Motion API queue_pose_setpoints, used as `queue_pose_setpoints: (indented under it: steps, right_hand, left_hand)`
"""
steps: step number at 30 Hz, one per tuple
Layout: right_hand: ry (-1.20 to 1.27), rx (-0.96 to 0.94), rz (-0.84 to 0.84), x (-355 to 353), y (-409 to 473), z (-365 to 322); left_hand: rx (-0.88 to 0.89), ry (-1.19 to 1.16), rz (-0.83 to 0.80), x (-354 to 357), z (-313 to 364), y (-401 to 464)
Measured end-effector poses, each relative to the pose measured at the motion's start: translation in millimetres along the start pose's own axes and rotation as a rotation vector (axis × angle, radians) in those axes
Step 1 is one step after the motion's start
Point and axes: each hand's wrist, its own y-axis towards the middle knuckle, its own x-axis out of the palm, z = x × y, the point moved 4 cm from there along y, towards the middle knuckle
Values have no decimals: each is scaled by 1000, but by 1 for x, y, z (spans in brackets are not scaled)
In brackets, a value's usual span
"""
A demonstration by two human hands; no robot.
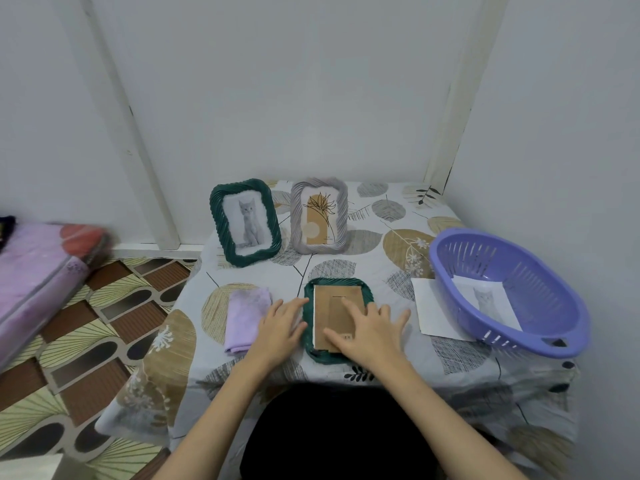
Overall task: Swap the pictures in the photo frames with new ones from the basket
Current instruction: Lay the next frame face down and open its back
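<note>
Currently mid-swap: face-down green frame under both flat, spread hands, right hand pressing its backing, left hand steadying. Basket holds one print; grey frame looks undone.

A: Table layout?
B: Two upright frames far: cat frame left, plant frame right beside it. Face-down frame near centre, cloth to its left.
A: Right side?
B: Basket, cat print inside, a paper sheet partly under it
</note>
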Motion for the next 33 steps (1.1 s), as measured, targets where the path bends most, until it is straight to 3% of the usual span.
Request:
queue_pose_setpoints:
  steps: [5, 22, 33]
  right_hand:
    - [-79, 18, 5, 5, 3, -9]
    - [197, 106, 55, 4, 0, -2]
    - [367, 65, 148, -1, -6, 3]
  left_hand:
    - [3, 212, -64, 11, -5, 2]
    - [22, 325, -33, 17, -7, 0]
    - [45, 427, 2, 20, -2, 4]
